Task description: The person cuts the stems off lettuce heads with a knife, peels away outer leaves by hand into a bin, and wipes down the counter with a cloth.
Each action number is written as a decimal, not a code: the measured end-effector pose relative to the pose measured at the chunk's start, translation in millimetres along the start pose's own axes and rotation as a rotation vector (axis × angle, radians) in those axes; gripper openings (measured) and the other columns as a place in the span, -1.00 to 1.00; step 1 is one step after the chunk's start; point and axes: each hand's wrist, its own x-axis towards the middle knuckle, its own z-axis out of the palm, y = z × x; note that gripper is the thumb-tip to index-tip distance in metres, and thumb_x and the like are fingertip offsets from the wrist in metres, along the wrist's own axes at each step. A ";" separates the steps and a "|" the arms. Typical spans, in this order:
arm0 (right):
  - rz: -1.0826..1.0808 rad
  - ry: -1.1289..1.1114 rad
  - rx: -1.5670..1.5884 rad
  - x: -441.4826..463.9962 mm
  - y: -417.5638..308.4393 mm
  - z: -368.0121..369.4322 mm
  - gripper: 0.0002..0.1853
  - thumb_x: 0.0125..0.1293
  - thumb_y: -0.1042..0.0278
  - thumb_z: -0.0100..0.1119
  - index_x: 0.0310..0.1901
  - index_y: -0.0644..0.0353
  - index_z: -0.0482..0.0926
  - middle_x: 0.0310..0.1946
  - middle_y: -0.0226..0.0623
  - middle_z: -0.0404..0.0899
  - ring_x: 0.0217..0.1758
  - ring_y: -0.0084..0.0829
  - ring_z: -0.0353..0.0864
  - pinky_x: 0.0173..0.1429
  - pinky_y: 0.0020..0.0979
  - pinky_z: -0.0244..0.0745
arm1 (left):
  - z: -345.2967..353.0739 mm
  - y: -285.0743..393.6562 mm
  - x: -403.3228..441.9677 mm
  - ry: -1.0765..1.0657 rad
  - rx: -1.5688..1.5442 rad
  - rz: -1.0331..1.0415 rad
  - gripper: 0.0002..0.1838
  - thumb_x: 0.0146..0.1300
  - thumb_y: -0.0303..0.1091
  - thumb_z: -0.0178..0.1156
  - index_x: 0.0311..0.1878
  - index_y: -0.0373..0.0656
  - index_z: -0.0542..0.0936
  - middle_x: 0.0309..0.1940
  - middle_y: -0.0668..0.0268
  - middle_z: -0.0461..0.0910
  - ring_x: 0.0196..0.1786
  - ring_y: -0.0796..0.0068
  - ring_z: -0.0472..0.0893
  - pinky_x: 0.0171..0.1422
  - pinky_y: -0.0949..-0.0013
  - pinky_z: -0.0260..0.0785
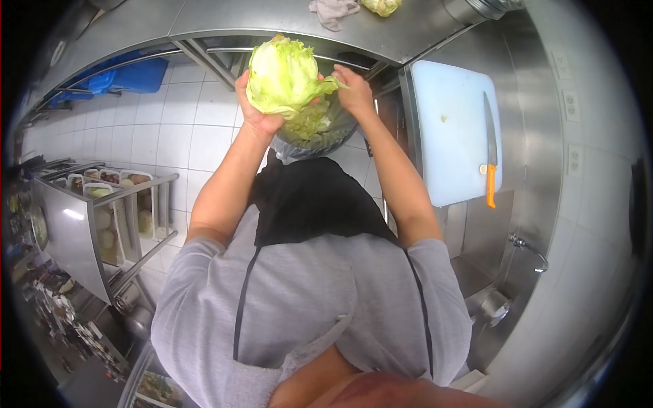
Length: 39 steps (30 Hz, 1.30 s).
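Observation:
A head of lettuce (pixel 280 76) rests in my left hand (pixel 258 121), whose fingers wrap round its side and underside. At its right, my right hand (pixel 355 92) pinches the edge of a loose lettuce leaf (pixel 322 87) that still joins the head. Below both hands stands a bin lined with a dark plastic bag (pixel 333 139). Pale green lettuce leaves (pixel 306 126) lie inside it, partly hidden by the head.
To the right, a white cutting board (pixel 456 136) carries an orange-handled knife (pixel 490 170). A steel counter (pixel 252 17) runs ahead, with a cloth (pixel 333 12) and another lettuce (pixel 381 6) on it. A rack of food containers (pixel 102 192) stands at left; a tap (pixel 527 248) is at right.

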 end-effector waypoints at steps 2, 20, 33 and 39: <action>0.330 -0.062 0.572 0.0 -54.7 -26.8 -0.44 0.48 -0.17 0.11 0.11 0.25 0.63 -0.22 -0.21 0.73 -0.28 -0.44 0.75 -0.26 -0.39 0.67 | 4.6 1.2 1.6 0.096 0.039 0.052 -0.07 0.17 0.30 0.20 0.56 0.07 0.27 0.46 0.11 0.37 0.44 -0.20 0.39 0.37 -0.31 0.40; 0.402 0.393 1.075 13.1 -97.3 -44.5 -0.78 0.42 0.27 0.35 -0.27 0.21 0.55 -0.59 -0.41 0.49 -0.77 -0.75 0.19 -0.75 -0.60 0.01 | -23.0 3.5 -8.3 0.220 0.122 0.065 -0.13 0.10 0.05 0.35 0.48 -0.06 0.35 0.37 0.12 0.47 0.37 0.00 0.49 0.37 -0.19 0.41; -0.537 -0.014 -0.059 -3.2 -135.7 -52.1 -0.24 0.29 0.13 0.41 0.47 0.14 0.36 0.28 -0.15 0.52 0.27 -0.15 0.59 0.35 -0.20 0.47 | 30.9 -4.1 10.3 0.261 0.324 0.103 -0.08 0.44 0.38 -0.14 0.64 -0.08 0.05 0.49 0.09 0.31 0.53 0.11 0.30 0.58 -0.13 0.10; 0.220 -0.479 1.422 4.4 -125.6 -76.6 -0.38 0.37 0.12 0.25 0.39 0.16 0.37 0.25 -0.20 0.55 0.21 -0.22 0.63 0.12 -0.07 0.65 | 7.8 6.0 31.4 0.293 0.565 0.098 -0.27 0.40 0.15 0.18 0.49 -0.04 0.31 0.37 0.24 0.45 0.44 0.23 0.39 0.51 -0.04 0.18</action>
